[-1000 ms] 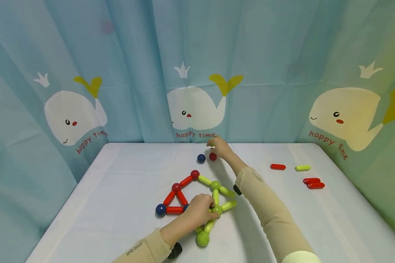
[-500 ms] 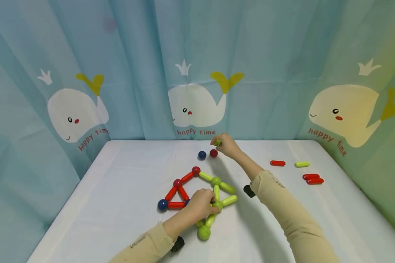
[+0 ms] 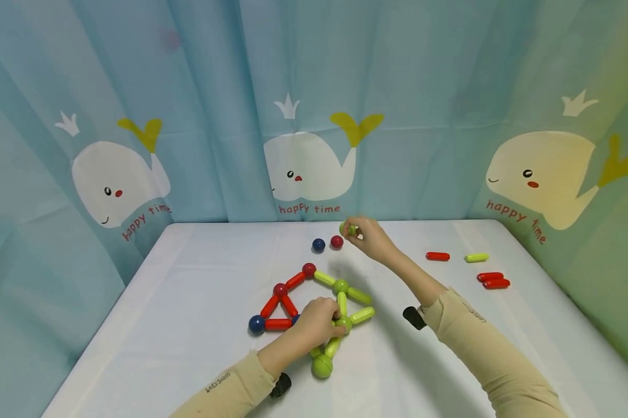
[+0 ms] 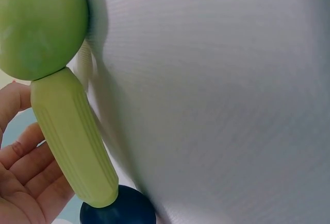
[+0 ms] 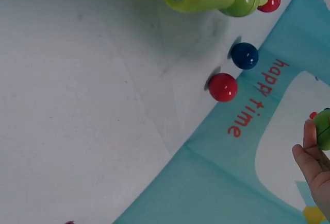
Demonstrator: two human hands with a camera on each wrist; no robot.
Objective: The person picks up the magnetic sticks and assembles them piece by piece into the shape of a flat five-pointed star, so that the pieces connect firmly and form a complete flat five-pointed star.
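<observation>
In the head view my left hand (image 3: 314, 325) grips a green ball (image 3: 345, 324) in a flat frame of joined toy rods and balls. The left wrist view shows a green rod (image 4: 75, 136) between a large green ball (image 4: 41, 26) and a dark blue ball (image 4: 118, 208), with fingers behind the rod. My right hand (image 3: 374, 241) pinches a loose green ball (image 3: 343, 228) above the table's far edge. In the right wrist view that hand (image 5: 315, 165) is partly cut off. A red ball (image 3: 337, 241) and a blue ball (image 3: 318, 245) lie just below it.
On the right of the white table (image 3: 188, 348) lie a red rod (image 3: 437, 256), a green rod (image 3: 476, 257) and two red rods (image 3: 494, 281) side by side. Two green rods (image 3: 363, 315) stick out rightward from the frame. A blue whale-print curtain (image 3: 215, 116) stands behind.
My right hand has drawn back slightly to the right with the green ball, and its forearm has swung rightward. The left hand stays on the frame.
</observation>
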